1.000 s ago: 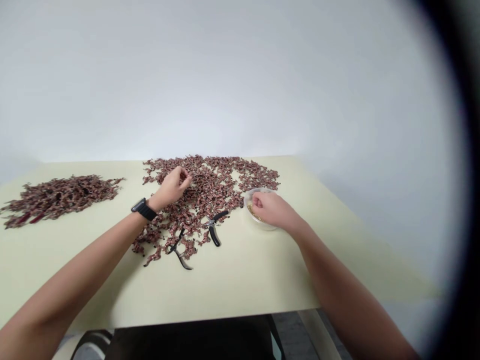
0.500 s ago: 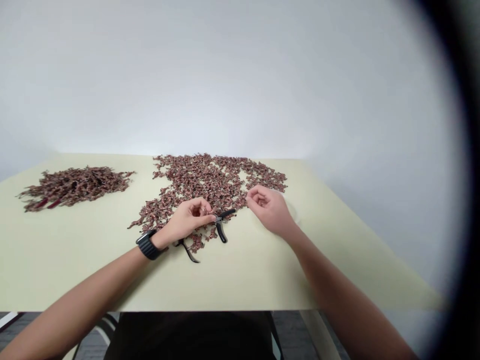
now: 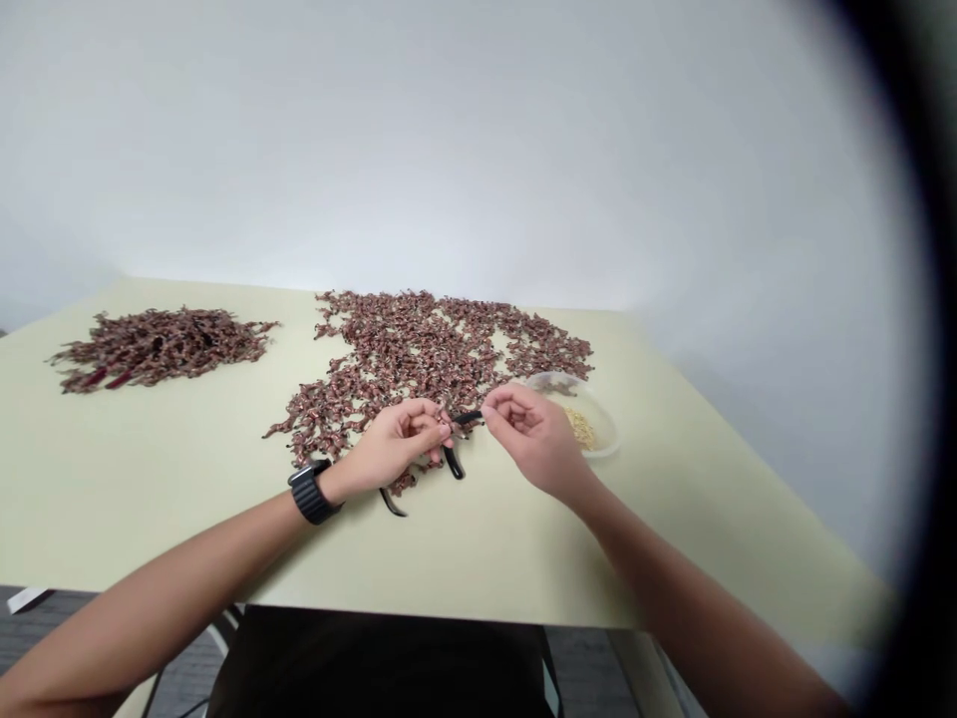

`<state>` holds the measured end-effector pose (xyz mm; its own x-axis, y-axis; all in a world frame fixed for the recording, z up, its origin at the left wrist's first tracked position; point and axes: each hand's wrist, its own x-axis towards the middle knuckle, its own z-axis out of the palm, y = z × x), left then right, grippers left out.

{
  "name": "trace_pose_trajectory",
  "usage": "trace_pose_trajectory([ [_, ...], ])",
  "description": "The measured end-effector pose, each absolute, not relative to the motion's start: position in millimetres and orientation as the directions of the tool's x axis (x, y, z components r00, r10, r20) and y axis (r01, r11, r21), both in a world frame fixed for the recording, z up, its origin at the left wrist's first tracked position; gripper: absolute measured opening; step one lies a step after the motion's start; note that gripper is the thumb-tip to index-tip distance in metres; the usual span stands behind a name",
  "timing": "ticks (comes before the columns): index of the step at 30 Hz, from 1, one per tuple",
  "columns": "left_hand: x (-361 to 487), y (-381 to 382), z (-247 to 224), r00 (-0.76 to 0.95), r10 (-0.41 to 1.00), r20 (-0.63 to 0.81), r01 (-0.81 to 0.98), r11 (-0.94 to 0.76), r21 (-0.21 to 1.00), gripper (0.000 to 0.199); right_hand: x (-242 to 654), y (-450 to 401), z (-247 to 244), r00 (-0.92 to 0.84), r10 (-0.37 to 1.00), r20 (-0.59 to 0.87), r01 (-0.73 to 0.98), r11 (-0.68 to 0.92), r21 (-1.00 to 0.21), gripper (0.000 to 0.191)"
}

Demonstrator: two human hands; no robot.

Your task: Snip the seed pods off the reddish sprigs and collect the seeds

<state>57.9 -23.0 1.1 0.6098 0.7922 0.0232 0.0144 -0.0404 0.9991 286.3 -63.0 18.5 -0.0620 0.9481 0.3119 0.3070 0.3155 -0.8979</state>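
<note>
My left hand [image 3: 408, 437] is closed in a pinch on a small reddish-brown piece [image 3: 447, 417], mostly hidden by the fingertips. My right hand [image 3: 534, 434] is beside it, thumb and forefinger pressed together; anything between them is too small to make out. Black-handled pliers [image 3: 453, 463] lie just past the left fingertips, their jaws covered by that hand. Another curved black handle [image 3: 393, 503] sticks out below the left wrist. Behind both hands spreads a wide layer of small reddish-brown pieces [image 3: 415, 349].
A clear round dish [image 3: 614, 439] holding tiny gold-coloured bits [image 3: 580, 427] stands behind my right wrist. Farther left lies a heaped pile of similar brown pieces [image 3: 168, 344] with dark red strips [image 3: 118, 379]. The pale yellow table [image 3: 478, 558] meets a white wall at the back.
My right hand has come in toward the left one and remains pinched. The left hand stays closed, slightly farther right in view. The dish is now more visible as the view shifted.
</note>
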Motion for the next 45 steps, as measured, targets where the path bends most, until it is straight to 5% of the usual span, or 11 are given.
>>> trace_pose_trajectory([
  [10,62,-38,5,0.633,0.773,0.035,0.075,-0.106,0.992,0.032,271,-70,8,-0.206,0.916,0.343,0.503,0.4,-0.766,0.009],
  [45,65,-38,5,0.618,0.785,0.035,0.099,-0.121,0.988,0.036,275,-70,7,-0.248,0.901,0.357,0.58,0.433,-0.69,0.007],
])
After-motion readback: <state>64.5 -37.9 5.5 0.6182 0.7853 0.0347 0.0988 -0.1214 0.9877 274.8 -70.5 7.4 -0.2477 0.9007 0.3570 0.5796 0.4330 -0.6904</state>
